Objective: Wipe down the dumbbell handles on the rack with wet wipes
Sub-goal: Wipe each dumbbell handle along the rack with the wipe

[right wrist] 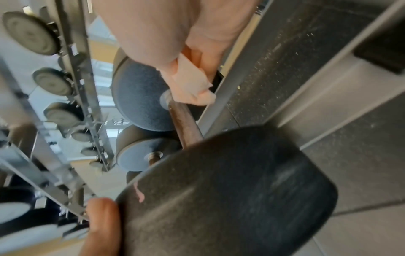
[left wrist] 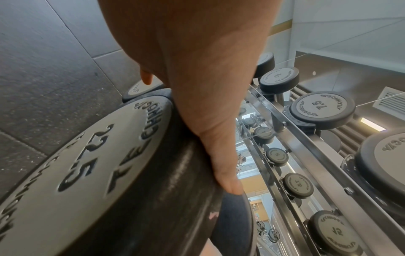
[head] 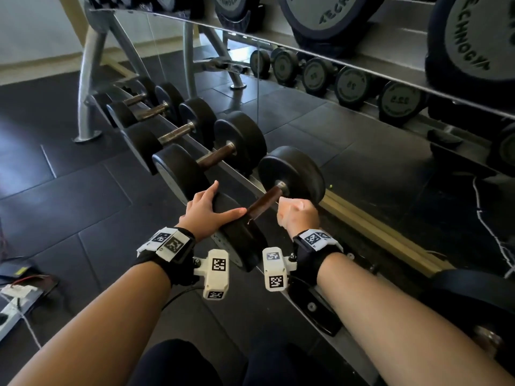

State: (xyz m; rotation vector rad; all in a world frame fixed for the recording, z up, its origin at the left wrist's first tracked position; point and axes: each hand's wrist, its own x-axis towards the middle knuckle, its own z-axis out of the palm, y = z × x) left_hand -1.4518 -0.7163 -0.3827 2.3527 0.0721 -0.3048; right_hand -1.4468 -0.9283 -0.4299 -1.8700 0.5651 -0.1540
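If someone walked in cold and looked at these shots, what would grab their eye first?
Probably the two hands on the nearest dumbbell of the floor-level rack: the left hand rests flat on its near weight head, stamped 22.5, and the right hand grips a pale wet wipe around the far end of the brown handle. Behind, more dumbbells run off to the upper left beside a mirror.

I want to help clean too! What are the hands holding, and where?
Right hand grips a bunched wet wipe. Left hand rests on the dumbbell's near weight, holding nothing.
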